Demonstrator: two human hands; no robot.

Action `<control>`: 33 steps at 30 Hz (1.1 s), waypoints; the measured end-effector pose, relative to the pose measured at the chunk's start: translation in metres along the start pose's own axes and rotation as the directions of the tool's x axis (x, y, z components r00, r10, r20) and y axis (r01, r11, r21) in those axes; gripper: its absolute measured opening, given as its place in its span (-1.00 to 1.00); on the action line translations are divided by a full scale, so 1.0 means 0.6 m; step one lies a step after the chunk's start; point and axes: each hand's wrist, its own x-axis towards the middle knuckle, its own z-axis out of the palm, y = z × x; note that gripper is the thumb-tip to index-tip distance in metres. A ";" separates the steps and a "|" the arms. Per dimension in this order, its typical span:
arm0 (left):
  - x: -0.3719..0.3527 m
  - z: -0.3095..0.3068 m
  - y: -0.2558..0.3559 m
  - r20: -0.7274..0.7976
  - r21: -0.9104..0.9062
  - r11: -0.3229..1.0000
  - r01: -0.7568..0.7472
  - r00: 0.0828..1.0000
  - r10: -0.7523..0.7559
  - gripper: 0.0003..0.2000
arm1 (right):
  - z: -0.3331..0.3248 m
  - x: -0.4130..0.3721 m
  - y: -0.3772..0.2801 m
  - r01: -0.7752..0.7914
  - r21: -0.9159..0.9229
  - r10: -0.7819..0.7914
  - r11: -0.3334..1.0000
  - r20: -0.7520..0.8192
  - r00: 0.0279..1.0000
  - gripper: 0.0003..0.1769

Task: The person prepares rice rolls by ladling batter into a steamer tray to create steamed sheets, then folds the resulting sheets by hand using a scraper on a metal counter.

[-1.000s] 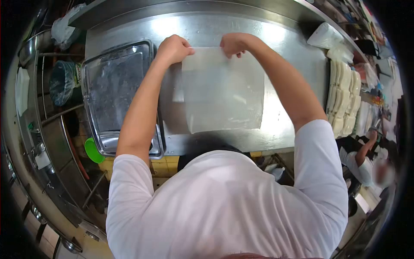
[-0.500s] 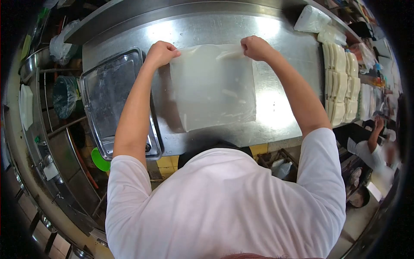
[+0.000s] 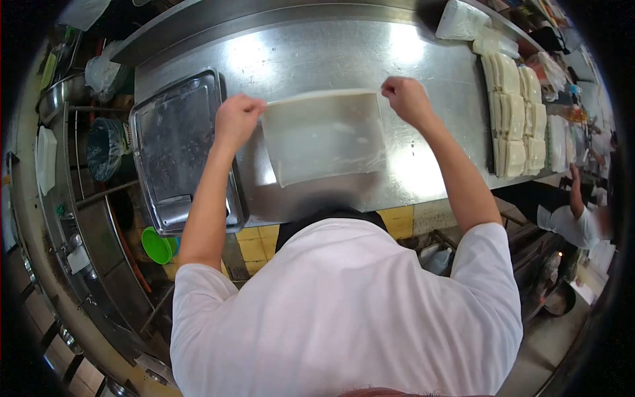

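A translucent plastic sheet (image 3: 324, 139) hangs between my two hands above the steel table (image 3: 304, 56). My left hand (image 3: 238, 120) pinches its upper left corner with bent fingers. At the upper right corner, my right hand (image 3: 405, 99) is closed on the sheet's edge. The sheet looks thin and slightly wrinkled, with its lower edge toward my body. Left of it lies a rectangular metal tray (image 3: 178, 142), partly covered by my left forearm.
Stacked pale foam containers (image 3: 512, 116) line the table's right end, with plastic-wrapped packs (image 3: 463, 20) behind them. A lidless green bucket (image 3: 159, 245) is at the lower left. Another person (image 3: 574, 221) in a white top is at the far right.
Both hands have come nearer to my body, and the sheet's top edge has come with them. The sheet now looks shorter from top to bottom. The view has shifted slightly.
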 end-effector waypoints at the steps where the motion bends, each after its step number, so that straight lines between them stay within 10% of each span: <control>1: -0.029 0.011 -0.009 -0.005 0.066 0.993 -0.093 0.996 0.094 -0.88 | 0.011 -0.026 0.005 -0.002 0.000 0.002 1.000 -0.003 1.000 -0.85; 14: -0.156 0.031 0.010 0.025 0.086 0.993 -0.084 0.996 0.083 -0.89 | 0.145 -0.130 -0.075 0.027 0.157 -0.044 0.987 0.108 0.993 -0.46; 17: -0.148 0.027 0.012 0.019 0.073 0.992 -0.103 0.995 0.101 -0.88 | 0.208 -0.089 -0.022 0.255 -0.191 -0.250 0.948 0.047 0.967 -0.30; 23: -0.165 0.004 -0.021 -0.053 0.062 0.997 -0.043 0.997 0.047 -0.88 | 0.174 -0.082 0.069 -0.118 -0.377 0.115 0.919 -0.030 0.993 -0.18; 33: -0.088 0.005 -0.033 -0.102 0.030 1.000 0.004 0.995 -0.001 -0.84 | 0.322 -0.051 -0.213 0.295 -0.275 -0.270 0.915 0.128 0.954 -0.13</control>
